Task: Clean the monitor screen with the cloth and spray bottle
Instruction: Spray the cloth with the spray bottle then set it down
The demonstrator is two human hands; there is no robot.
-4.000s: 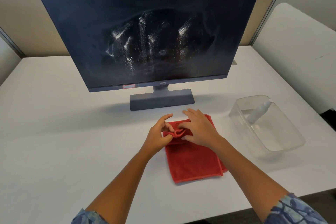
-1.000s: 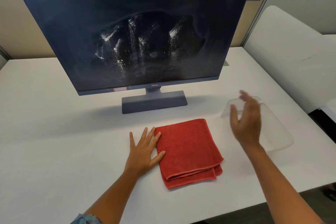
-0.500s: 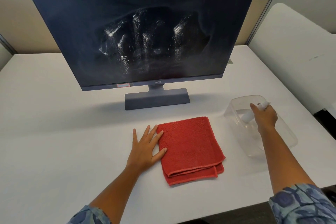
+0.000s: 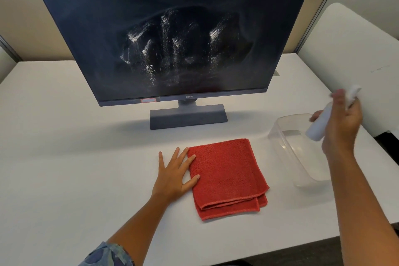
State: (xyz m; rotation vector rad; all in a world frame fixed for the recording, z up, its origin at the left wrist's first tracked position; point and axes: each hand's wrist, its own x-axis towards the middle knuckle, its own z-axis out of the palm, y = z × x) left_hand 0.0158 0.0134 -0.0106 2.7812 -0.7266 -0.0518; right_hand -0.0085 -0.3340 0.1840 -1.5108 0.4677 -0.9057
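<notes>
Red cloth [image 4: 227,177] under flat, released left hand [image 4: 173,174]; white spray bottle [image 4: 319,124] in right hand's [image 4: 341,123] grip.

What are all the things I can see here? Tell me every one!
monitor: one, dark screen with white smudges in the middle, standing at the back of the table
table: one, white, under everything
cloth: one, red, folded, flat on the table in front of the monitor
tub: one, clear plastic, on the table right of the cloth
spray bottle: one, white, held up above the tub
partitions: beige and white, behind and to the right of the table
left hand: flat on the table, fingers on the cloth's left edge
right hand: raised, gripping the spray bottle
</notes>
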